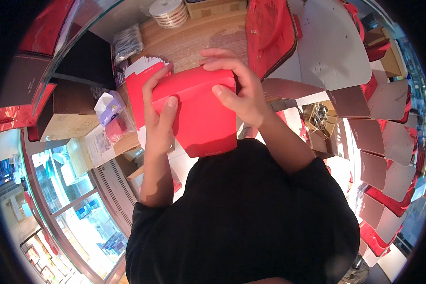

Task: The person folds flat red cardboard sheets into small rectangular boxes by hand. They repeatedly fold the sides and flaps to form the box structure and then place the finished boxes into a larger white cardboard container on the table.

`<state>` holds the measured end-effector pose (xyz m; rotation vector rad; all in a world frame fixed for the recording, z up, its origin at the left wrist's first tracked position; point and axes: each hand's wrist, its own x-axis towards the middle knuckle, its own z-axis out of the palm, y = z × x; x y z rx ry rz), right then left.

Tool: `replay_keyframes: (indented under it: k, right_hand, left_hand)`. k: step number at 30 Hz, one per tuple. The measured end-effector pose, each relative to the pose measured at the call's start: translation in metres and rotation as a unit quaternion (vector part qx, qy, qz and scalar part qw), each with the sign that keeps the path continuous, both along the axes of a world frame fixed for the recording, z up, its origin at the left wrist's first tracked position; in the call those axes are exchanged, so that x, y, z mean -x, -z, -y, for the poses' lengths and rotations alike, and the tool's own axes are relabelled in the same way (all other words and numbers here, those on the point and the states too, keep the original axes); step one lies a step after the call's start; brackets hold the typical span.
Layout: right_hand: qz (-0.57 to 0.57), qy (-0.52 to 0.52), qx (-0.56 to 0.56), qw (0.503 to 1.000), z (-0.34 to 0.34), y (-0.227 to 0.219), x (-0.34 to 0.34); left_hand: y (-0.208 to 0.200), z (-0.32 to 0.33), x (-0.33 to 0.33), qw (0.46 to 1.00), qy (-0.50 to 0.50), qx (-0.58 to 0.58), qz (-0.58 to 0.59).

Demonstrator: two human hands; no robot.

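Left hand: gripping the red card piece at its left side, with the thumb laid on the near face and the fingers bent around the edge and partly hidden behind.

Right hand: gripping the same piece at its upper right corner, with the thumb on the near face and the fingers reaching over the upper edge. Impossible to tell how many of these press on the far side.

Held at the centre of the view, between the black shirt and the wooden bench. Creased across the upper part; narrower toward the lower end.

On the bench, left of the held piece and partly covered by the left hand: stack of red and white cards. Farther back: ribbon spools, with a clear packet to their left. Left of the card stack: purple and white tissue pack, near a brown carton.

To the right, well apart from the hands: row of red, brown and white bags, beside an open carton containing small tangled items.
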<state>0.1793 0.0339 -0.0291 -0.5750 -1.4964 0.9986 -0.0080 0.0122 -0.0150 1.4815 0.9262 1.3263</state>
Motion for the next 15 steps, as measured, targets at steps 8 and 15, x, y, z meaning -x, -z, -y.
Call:
replay_keyframes:
  k: [8, 15]
  right_hand:
    - [0.238, -0.152, 0.005, 0.959, -0.015, -0.029, -0.034]
    - [0.324, -0.143, 0.033, 0.935, -0.024, -0.038, -0.019]
  left_hand:
    - [0.0, -0.003, 0.017, 0.99, 0.046, -0.035, -0.127]
    - [-0.015, -0.011, 0.009, 0.975, -0.029, -0.011, -0.22]
